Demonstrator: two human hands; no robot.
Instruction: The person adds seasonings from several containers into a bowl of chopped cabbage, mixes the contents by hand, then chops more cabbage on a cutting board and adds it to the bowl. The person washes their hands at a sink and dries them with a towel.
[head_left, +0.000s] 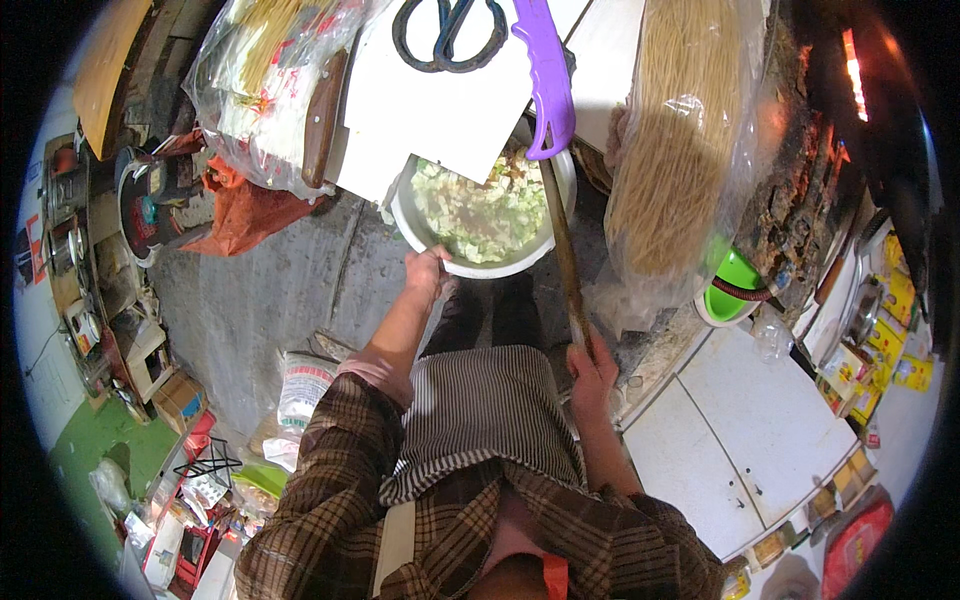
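Note:
My left hand (427, 271) grips the near-left rim of a white basin (480, 271), which holds chopped pale-green vegetable (487, 217) with some brownish matter. In my right hand (592, 367) is the near end of a long brown wooden stick (568, 277); its far part crosses the basin's right side and passes under a purple plastic handle (551, 97). A white board or sheet (427, 120) overlaps the basin's far edge. On it lie dark-handled scissors (450, 37), and a wooden knife handle (325, 124) lies at its left.
Bagged dry noodles lie at the far left (262, 90) and right (675, 150). An orange-red bag (247, 214) hangs at left. A glowing fire (855, 75) shows at far right, with a green scoop-like container (731, 285) nearer. White cabinet doors (757, 427) stand at right, a printed sack (306, 386) at left.

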